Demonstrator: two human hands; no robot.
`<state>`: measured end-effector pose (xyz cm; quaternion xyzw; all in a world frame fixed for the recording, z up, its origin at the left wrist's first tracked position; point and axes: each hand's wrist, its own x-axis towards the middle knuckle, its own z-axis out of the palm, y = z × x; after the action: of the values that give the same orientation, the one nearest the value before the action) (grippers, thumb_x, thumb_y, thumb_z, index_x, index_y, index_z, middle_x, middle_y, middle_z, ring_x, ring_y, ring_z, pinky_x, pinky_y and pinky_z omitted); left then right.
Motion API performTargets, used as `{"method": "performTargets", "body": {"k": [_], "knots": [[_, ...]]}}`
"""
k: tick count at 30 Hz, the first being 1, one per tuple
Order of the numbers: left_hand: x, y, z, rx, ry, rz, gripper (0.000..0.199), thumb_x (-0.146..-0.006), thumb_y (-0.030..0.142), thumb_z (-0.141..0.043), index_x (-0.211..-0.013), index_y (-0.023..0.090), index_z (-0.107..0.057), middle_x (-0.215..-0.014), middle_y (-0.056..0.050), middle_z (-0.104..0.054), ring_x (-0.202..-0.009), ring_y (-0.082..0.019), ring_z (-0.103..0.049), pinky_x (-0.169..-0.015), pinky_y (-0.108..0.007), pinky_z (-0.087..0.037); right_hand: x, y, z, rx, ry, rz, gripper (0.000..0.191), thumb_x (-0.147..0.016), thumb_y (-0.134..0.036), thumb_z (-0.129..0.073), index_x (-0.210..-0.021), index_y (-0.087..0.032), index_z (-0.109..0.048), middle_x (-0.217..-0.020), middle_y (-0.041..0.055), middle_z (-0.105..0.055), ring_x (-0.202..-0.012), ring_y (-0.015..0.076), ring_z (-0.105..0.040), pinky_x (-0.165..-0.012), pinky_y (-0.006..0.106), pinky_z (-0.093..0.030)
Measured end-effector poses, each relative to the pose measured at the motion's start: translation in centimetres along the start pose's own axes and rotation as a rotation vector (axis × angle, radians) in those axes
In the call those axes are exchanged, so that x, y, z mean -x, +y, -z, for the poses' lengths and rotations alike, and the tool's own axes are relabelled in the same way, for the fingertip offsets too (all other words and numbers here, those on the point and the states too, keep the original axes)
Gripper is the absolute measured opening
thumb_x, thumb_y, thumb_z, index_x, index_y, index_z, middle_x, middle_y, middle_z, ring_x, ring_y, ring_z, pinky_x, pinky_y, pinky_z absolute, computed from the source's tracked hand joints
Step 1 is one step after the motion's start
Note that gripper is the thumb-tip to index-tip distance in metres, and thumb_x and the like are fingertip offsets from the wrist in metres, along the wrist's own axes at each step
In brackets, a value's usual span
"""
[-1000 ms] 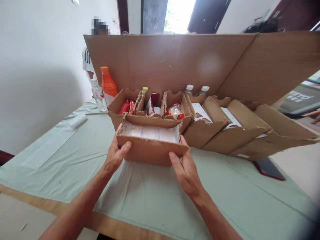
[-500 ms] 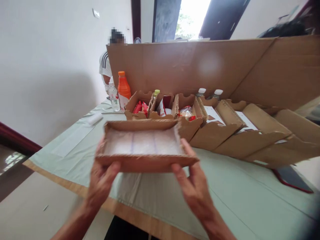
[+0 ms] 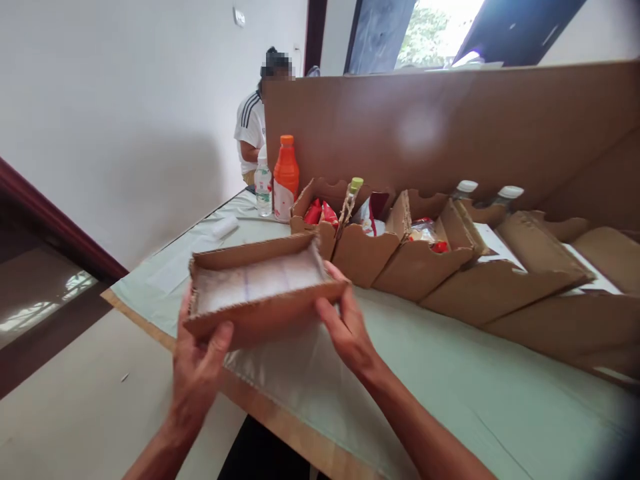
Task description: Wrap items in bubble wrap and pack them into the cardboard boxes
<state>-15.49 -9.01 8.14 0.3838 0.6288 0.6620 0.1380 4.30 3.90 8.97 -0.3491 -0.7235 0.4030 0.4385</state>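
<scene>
Between my hands is a shallow cardboard box (image 3: 265,310), its top uncovered and its inside lined with something whitish and translucent bearing faint blue lines. My left hand (image 3: 200,353) grips its left end, thumb on the front wall. At the right end my right hand (image 3: 345,323) holds the corner in the same way. The box is above the front part of the table, tilted with its left end lower. Just behind its right end stands a row of cardboard bins, the nearest one (image 3: 314,230) holding red packets (image 3: 320,212).
More bins hold a white-and-red packet (image 3: 371,217), a clear-and-red packet (image 3: 425,231) and white items. An orange bottle (image 3: 287,170) and a water bottle (image 3: 263,187) stand at the back left. A tall cardboard panel (image 3: 365,127) rises behind. A person (image 3: 250,123) is beyond it. A white roll (image 3: 225,229) lies on the tablecloth.
My view has turned left, so the background has shifted right. The box, still in both hands, has swung leftward and tilted, its right end now higher than its left.
</scene>
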Motion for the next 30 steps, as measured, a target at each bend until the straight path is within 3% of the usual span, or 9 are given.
{"method": "performTargets", "body": {"k": [3,7,10,13,17,20,24,27,30], "knots": [[-3.2,-0.9,0.9,-0.036,0.178,0.021,0.082,-0.095,0.044,-0.066,-0.163,0.027,-0.024,-0.152,-0.010,-0.055,-0.143,-0.031,-0.050,-0.126,-0.048,-0.031,-7.5,0.3,-4.6,0.010,-0.208,0.071,0.066,-0.098,-0.046,-0.052,-0.156,-0.019,-0.038,-0.159,0.0116,-0.045,-0.145,0.0273,-0.044,-0.121,0.045,-0.035],[-4.7,-3.5,0.4,-0.078,0.229,0.030,0.091,-0.091,0.040,-0.070,-0.165,0.027,-0.017,-0.168,-0.013,-0.033,-0.153,-0.034,-0.035,-0.126,-0.053,-0.028,-12.3,1.7,-8.8,0.075,-0.216,0.048,0.066,-0.099,-0.039,-0.046,-0.158,-0.014,-0.033,-0.159,0.0140,-0.044,-0.146,0.0253,-0.044,-0.122,0.043,-0.034],[-4.5,-5.3,-0.3,-0.085,0.174,-0.039,0.096,-0.088,0.028,-0.072,-0.165,0.032,-0.014,-0.172,-0.008,-0.021,-0.158,-0.032,-0.023,-0.129,-0.050,-0.021,-11.5,4.5,-10.0,0.107,-0.126,-0.006,0.067,-0.102,-0.044,-0.039,-0.160,-0.013,-0.027,-0.163,0.0170,-0.038,-0.150,0.0272,-0.038,-0.124,0.048,-0.030],[-4.7,-6.2,-1.5,-0.089,0.154,-0.088,0.101,-0.084,0.019,-0.071,-0.165,0.035,-0.012,-0.173,-0.005,-0.017,-0.160,-0.031,-0.016,-0.131,-0.049,-0.016,-9.4,8.1,-10.3,0.143,-0.076,-0.075,0.067,-0.100,-0.046,-0.039,-0.157,-0.011,-0.033,-0.160,0.0216,-0.041,-0.149,0.0328,-0.039,-0.122,0.056,-0.031],[-6.6,-6.3,-4.0,-0.073,0.127,-0.101,0.099,-0.087,0.018,-0.066,-0.165,0.032,-0.008,-0.174,-0.006,-0.011,-0.161,-0.030,-0.008,-0.131,-0.051,-0.010,-7.6,11.6,-10.3,0.179,-0.051,-0.096,0.069,-0.090,-0.033,-0.051,-0.155,-0.014,-0.038,-0.159,0.0201,-0.043,-0.149,0.0347,-0.038,-0.124,0.060,-0.028],[-8.7,-6.3,-6.5,-0.083,0.121,-0.106,0.094,-0.091,0.020,-0.060,-0.165,0.028,-0.004,-0.175,-0.008,-0.007,-0.161,-0.029,-0.003,-0.132,-0.051,-0.005,-7.3,12.1,-10.3,0.187,-0.053,-0.069,0.070,-0.087,-0.026,-0.051,-0.154,-0.015,-0.039,-0.160,0.0188,-0.042,-0.150,0.0328,-0.037,-0.126,0.057,-0.026],[-10.7,-6.4,-9.6,-0.151,0.133,-0.135,0.087,-0.092,0.021,-0.057,-0.165,0.020,-0.008,-0.174,-0.013,-0.003,-0.162,-0.028,-0.002,-0.131,-0.050,-0.004,-6.9,11.7,-10.3,0.184,-0.072,-0.049,0.065,-0.088,-0.024,-0.048,-0.152,-0.016,-0.044,-0.154,0.0179,-0.049,-0.145,0.0306,-0.044,-0.122,0.053,-0.035],[-11.1,-6.2,-11.5,-0.173,0.116,-0.158,0.084,-0.091,0.021,-0.057,-0.164,0.020,-0.013,-0.174,-0.014,-0.008,-0.161,-0.028,-0.003,-0.131,-0.051,-0.004,-6.8,11.6,-10.3,0.179,-0.071,-0.038,0.063,-0.087,-0.022,-0.050,-0.150,-0.020,-0.047,-0.150,0.0160,-0.054,-0.141,0.0305,-0.049,-0.119,0.053,-0.039],[-10.4,-6.0,-12.8,-0.107,0.015,-0.124,0.084,-0.093,0.027,-0.059,-0.164,0.023,-0.014,-0.173,-0.013,-0.011,-0.161,-0.029,-0.010,-0.131,-0.051,-0.012,-6.8,11.7,-10.2,0.171,-0.063,-0.012,0.062,-0.086,-0.020,-0.053,-0.148,-0.022,-0.050,-0.146,0.0150,-0.057,-0.136,0.0312,-0.053,-0.117,0.052,-0.041]]}}
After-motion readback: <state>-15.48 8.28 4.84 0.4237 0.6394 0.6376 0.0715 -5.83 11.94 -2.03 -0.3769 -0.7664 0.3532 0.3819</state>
